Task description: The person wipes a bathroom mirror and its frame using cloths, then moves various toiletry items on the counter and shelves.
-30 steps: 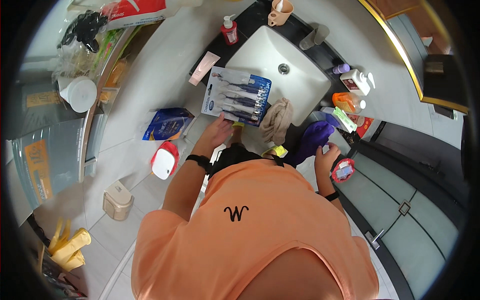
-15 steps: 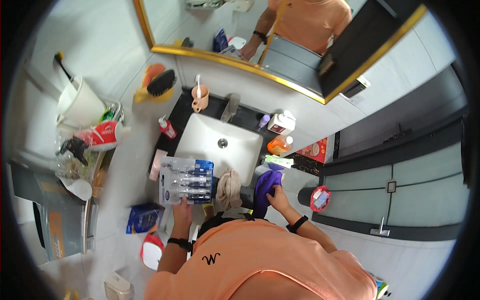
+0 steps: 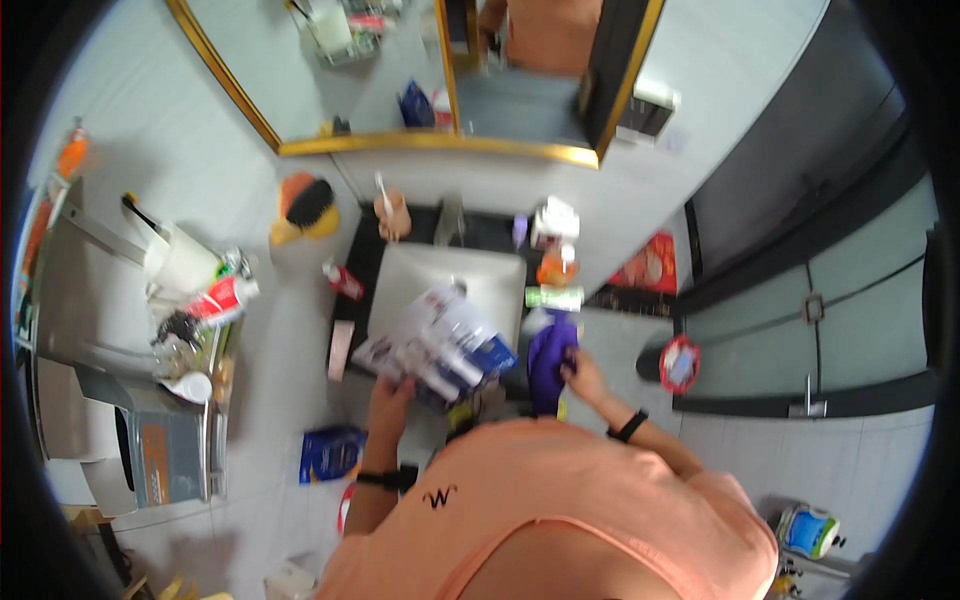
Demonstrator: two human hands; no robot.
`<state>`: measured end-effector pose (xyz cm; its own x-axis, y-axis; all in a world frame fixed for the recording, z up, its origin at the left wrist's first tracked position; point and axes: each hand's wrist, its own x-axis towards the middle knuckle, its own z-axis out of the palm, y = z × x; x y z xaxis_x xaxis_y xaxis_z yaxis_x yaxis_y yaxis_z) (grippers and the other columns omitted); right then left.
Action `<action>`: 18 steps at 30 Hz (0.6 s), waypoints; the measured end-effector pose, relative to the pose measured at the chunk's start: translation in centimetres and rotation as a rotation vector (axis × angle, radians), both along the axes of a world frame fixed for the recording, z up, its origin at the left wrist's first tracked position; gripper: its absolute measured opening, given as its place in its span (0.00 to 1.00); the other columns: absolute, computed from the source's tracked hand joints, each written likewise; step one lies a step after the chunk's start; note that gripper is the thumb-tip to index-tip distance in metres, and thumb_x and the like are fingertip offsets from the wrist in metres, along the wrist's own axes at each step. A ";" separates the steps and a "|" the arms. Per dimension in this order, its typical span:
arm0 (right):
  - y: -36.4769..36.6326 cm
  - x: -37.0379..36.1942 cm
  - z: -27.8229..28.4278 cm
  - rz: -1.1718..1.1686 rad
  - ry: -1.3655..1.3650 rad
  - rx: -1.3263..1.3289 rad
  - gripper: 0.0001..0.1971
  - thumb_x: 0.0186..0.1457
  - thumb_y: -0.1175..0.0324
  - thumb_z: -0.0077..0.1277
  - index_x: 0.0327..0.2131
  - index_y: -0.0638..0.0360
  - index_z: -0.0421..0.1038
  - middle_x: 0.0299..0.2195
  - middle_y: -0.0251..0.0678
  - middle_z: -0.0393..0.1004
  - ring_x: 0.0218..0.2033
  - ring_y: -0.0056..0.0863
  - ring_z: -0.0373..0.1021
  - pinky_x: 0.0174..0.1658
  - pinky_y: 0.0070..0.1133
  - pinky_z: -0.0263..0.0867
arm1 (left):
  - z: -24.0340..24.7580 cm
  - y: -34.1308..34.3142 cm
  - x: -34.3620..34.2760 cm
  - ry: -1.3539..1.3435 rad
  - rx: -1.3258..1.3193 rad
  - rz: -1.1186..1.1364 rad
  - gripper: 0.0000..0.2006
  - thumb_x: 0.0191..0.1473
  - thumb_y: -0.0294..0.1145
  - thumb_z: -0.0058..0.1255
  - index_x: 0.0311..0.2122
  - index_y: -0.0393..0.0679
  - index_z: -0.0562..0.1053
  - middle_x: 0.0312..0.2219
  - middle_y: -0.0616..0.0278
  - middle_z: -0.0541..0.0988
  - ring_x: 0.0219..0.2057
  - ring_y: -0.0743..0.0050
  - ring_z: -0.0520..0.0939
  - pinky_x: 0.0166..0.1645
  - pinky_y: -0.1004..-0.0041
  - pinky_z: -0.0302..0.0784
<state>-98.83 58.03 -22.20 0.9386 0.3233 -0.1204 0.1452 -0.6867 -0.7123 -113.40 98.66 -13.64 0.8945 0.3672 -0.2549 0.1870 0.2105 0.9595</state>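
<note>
My left hand point(image 3: 393, 395) is closed on the near edge of a flat white-and-blue blister pack point(image 3: 440, 340), blurred by motion. Several slim dark-and-white pieces lie in the pack, probably toothbrushes. Tilted, it hangs over the near part of the white sink point(image 3: 400, 270) and hides the beige cloth that lay there. At the right end of the counter, my right hand point(image 3: 585, 380) grips a purple cloth point(image 3: 548, 362) by its right side. A light green box point(image 3: 555, 298) lies just beyond that cloth.
Along the black counter stand a toothbrush cup point(image 3: 393, 217), a faucet point(image 3: 450, 222), a white bottle point(image 3: 554, 222), an orange bottle point(image 3: 558, 267) and a red pump bottle point(image 3: 343, 281). A loaded shelf point(image 3: 215, 400) is at left, a bin point(image 3: 680, 364) at right, a blue pouch point(image 3: 331, 453) below.
The blister pack has swung right and tilted over the sink, covering the beige cloth. My right hand keeps its hold on the purple cloth. The whole view has shifted.
</note>
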 end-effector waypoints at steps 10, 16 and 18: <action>-2.5 -4.6 5.7 -0.171 0.760 0.877 0.24 0.57 0.76 0.58 0.57 0.55 0.68 0.51 0.29 0.76 0.54 0.21 0.69 0.59 0.23 0.63 | 1.9 -10.9 7.5 0.031 0.131 -0.699 0.21 0.60 0.33 0.56 0.56 0.38 0.69 0.44 0.59 0.80 0.47 0.75 0.78 0.54 0.70 0.72; -8.7 -8.8 3.0 -0.549 0.794 0.953 0.13 0.61 0.70 0.57 0.49 0.54 0.72 0.41 0.26 0.78 0.39 0.16 0.72 0.43 0.19 0.66 | -1.2 -13.6 7.7 -0.147 0.463 -0.728 0.24 0.56 0.37 0.60 0.56 0.41 0.70 0.45 0.52 0.77 0.42 0.55 0.80 0.50 0.64 0.74; -9.3 -9.4 2.8 -0.593 0.759 0.992 0.13 0.61 0.70 0.57 0.49 0.54 0.72 0.41 0.27 0.77 0.39 0.17 0.72 0.43 0.20 0.67 | -2.9 -11.6 6.4 -0.340 1.075 -0.511 0.27 0.52 0.39 0.63 0.56 0.44 0.70 0.44 0.55 0.77 0.43 0.56 0.79 0.50 0.58 0.74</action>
